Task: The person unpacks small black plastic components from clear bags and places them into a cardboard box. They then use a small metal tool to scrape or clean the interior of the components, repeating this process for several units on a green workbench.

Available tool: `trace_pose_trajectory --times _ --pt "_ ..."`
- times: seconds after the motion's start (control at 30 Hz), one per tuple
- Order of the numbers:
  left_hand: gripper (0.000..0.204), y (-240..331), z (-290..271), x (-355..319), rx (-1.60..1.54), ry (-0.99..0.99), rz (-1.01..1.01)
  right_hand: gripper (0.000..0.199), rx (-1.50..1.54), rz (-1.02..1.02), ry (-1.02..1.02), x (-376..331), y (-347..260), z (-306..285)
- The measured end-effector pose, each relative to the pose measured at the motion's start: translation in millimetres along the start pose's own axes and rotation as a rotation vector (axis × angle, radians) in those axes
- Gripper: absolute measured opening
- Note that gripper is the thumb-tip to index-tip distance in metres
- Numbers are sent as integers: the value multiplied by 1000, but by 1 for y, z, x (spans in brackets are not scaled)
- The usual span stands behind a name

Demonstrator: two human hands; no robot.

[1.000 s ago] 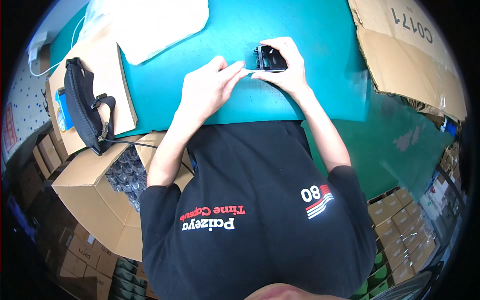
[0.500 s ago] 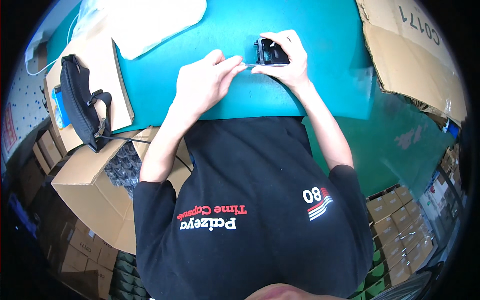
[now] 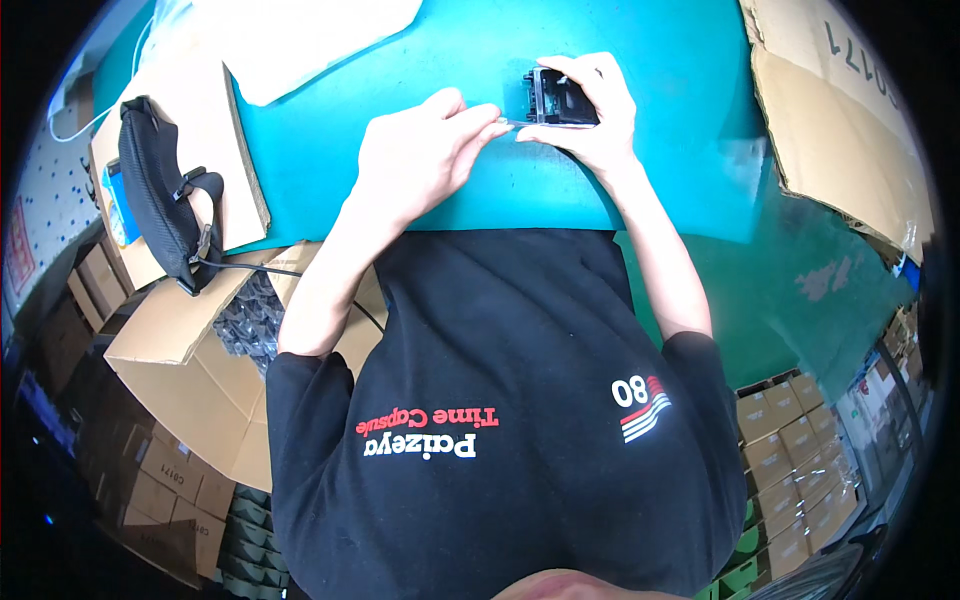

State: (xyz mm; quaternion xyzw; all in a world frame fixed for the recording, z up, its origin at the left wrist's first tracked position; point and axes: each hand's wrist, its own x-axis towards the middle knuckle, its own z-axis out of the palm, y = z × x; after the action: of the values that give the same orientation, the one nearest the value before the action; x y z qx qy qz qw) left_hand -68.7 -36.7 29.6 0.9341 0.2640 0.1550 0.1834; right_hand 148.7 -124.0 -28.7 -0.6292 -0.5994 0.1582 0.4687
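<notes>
Gripping the black case (image 3: 570,98) at its right end, the right hand (image 3: 610,115) is the nearer one; the long axis is hard to tell. Left of the case, the left hand (image 3: 425,145) pinches a thin strip (image 3: 513,124) running sideways along its near edge. Beneath the case spreads the green counter (image 3: 315,160); a black pouch (image 3: 155,195) lies left of it, stacked cartons (image 3: 785,455) to its near right.

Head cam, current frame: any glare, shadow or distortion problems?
Head view: fisheye rim fades to black at the corners; white bag nearly blown out; soft shadow on the green mat just below the right hand; stacked cardboard boxes at lower left dim; black plastic housing dark, inner detail unclear.
</notes>
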Motion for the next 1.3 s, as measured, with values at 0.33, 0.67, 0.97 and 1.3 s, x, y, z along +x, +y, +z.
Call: trace_pose_trajectory --times 0.33,0.67,0.97,1.3 --pt "13 2 3 6 11 -16 -13 74 4 -18 12 0 2 2" --pt "12 6 4 -2 18 28 -27 74 -11 -15 11 0 2 2" --pt "13 10 0 0 20 -21 -56 75 -1 -38 12 0 4 2" --pt "15 11 -2 3 32 -35 -59 75 3 -27 19 0 1 1"
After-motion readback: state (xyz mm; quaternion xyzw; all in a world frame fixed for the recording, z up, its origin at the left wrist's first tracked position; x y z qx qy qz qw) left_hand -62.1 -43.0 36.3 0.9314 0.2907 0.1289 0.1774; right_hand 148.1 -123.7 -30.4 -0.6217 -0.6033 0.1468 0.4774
